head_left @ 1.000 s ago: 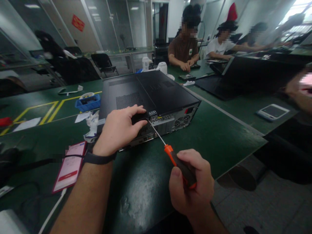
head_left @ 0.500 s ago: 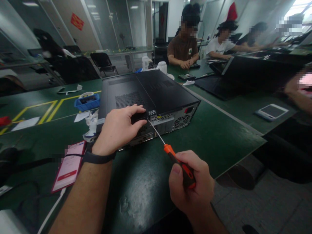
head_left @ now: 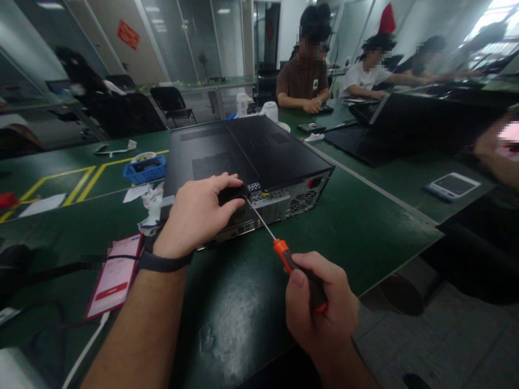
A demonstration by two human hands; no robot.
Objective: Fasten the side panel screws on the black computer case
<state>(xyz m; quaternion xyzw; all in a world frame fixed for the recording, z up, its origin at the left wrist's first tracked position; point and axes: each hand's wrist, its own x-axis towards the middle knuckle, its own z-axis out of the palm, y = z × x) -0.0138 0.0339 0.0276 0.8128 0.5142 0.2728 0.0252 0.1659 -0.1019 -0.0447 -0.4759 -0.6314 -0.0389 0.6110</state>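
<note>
A black desktop computer case (head_left: 259, 154) lies flat on the green table (head_left: 365, 221), its rear panel with a fan grille facing me. My left hand (head_left: 198, 213) grips the near rear corner of the case, thumb on the back edge and fingers over the top. My right hand (head_left: 320, 310) is wrapped round the orange-and-black handle of a screwdriver (head_left: 284, 254). The thin metal shaft runs up and left, and its tip touches the rear panel just beside my left thumb. A dark band sits on my left wrist.
A phone (head_left: 115, 275) with a pink screen and white cable lies left of my forearm. A blue tray (head_left: 146, 170), crumpled paper and yellow floor-tape lines lie beyond. Another phone (head_left: 452, 186) lies at right. Several people sit at the far tables with other dark cases.
My right hand has turned slightly on the screwdriver handle, covering more of the orange. The left hand and the case have stayed put.
</note>
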